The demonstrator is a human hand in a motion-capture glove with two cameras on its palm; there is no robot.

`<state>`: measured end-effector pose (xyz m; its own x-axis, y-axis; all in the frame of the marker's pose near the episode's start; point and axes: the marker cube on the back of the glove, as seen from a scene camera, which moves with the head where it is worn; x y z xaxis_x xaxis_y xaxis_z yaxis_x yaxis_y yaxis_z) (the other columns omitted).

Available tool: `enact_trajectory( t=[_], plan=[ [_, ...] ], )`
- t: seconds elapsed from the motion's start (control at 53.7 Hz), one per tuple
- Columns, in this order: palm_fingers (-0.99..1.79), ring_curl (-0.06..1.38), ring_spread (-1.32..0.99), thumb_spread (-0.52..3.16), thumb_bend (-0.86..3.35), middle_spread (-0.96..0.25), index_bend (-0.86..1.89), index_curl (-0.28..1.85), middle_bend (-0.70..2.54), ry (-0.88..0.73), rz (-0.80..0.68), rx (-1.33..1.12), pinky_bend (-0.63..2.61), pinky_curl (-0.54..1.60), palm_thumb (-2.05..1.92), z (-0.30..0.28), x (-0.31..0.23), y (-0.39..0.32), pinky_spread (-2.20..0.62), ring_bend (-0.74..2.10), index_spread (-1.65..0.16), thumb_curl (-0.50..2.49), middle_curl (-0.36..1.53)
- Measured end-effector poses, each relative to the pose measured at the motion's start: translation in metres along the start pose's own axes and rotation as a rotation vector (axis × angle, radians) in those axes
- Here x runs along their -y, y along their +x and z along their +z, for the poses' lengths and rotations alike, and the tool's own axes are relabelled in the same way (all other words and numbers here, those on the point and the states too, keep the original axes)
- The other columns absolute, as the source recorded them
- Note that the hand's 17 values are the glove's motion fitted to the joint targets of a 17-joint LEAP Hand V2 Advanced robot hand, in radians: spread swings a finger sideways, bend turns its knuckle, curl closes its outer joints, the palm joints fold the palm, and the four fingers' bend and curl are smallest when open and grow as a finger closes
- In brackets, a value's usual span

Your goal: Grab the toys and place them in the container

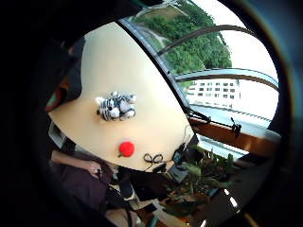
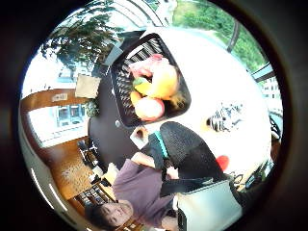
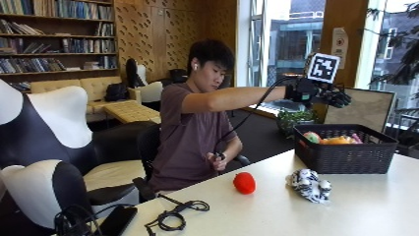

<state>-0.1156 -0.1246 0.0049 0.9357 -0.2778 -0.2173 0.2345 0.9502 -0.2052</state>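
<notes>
In the outside view my gloved right hand (image 3: 324, 94) is raised in the air above the black basket (image 3: 340, 160), fingers relaxed and holding nothing. The basket stands at the table's far end with several colourful toys (image 3: 330, 139) inside, also seen in the thumb side view as toys (image 2: 156, 89) in the basket (image 2: 120, 91). A red round toy (image 3: 244, 183) (image 1: 126, 148) (image 2: 222, 162) lies on the white table. Beside it, nearer the basket, lies a black-and-white zebra plush (image 3: 310, 185) (image 1: 116, 106) (image 2: 226, 117).
The person's bare left hand (image 3: 216, 158) stays low by the table edge. A coiled black cable (image 3: 173, 216) and a dark phone (image 3: 118, 220) lie at the table's near end. A potted plant (image 3: 294, 118) stands behind the basket.
</notes>
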Motion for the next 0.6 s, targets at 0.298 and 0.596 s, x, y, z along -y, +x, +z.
enact_trajectory(
  t=[0.298, 0.596],
  plan=[
    [-0.24, 0.37, -0.02, 1.25, -0.01, -0.07, 0.07, 0.12, 0.14, -0.008, -0.306, -0.037, 0.67, 0.34, 0.06, 0.082, -0.028, 0.072, 0.04, 0.22, -0.22, 0.35, 0.27],
    [-0.29, 0.36, -0.02, 1.22, -0.01, -0.07, 0.08, 0.13, 0.12, -0.285, -0.318, -0.045, 0.68, 0.35, 0.11, 0.216, 0.015, 0.081, 0.03, 0.16, -0.23, 0.35, 0.25]
  ],
)
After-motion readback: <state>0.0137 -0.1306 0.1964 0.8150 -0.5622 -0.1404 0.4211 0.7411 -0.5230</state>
